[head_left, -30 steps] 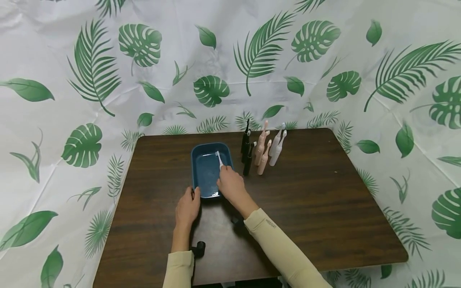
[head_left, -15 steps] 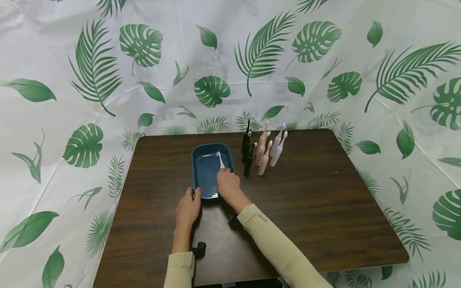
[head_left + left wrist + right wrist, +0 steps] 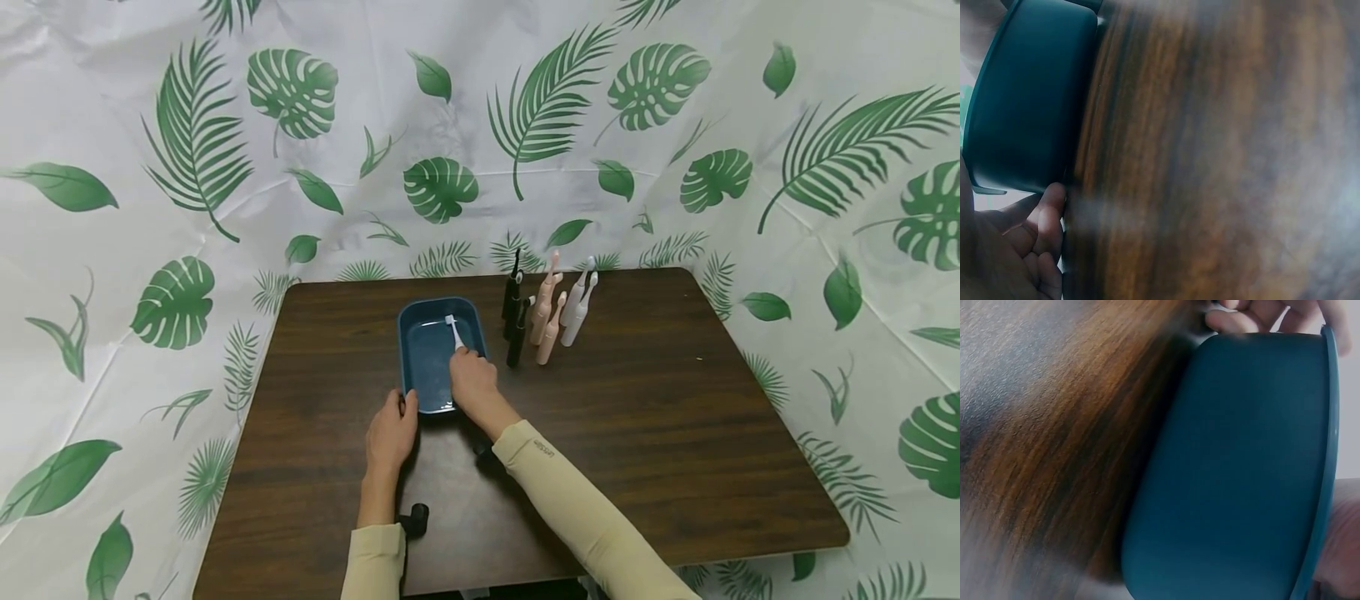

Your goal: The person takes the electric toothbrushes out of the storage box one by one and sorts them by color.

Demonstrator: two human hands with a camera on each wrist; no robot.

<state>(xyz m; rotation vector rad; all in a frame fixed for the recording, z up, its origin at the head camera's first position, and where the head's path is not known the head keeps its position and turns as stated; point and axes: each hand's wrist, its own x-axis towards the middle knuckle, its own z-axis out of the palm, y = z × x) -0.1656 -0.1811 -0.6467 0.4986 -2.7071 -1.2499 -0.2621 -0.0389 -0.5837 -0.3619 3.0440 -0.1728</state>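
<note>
A dark blue rectangular tray (image 3: pixel 426 360) sits on the wooden table. At its near left corner, my left hand (image 3: pixel 391 429) grips it, thumb at the rim and fingers against the outer wall. My right hand (image 3: pixel 476 385) reaches over the tray's right side and holds a white electric toothbrush (image 3: pixel 456 336). The brush head points away from me over the tray; most of the handle is hidden inside the fist. The left wrist view shows curled fingers (image 3: pixel 1050 215) at the tray's lower corner. In the right wrist view, the tray's outer wall (image 3: pixel 1235 456) blocks the toothbrush.
To the right of the tray, several electric toothbrushes stand upright in a group: black ones (image 3: pixel 516 342), pink ones (image 3: pixel 550 337) and white ones (image 3: pixel 580 317). A leaf-print cloth (image 3: pixel 442 92) hangs behind the brown table (image 3: pixel 660 433).
My right hand has shifted slightly left and down over the tray. The toothbrush head swings a little right, then back left. My left hand stays at the tray's corner.
</note>
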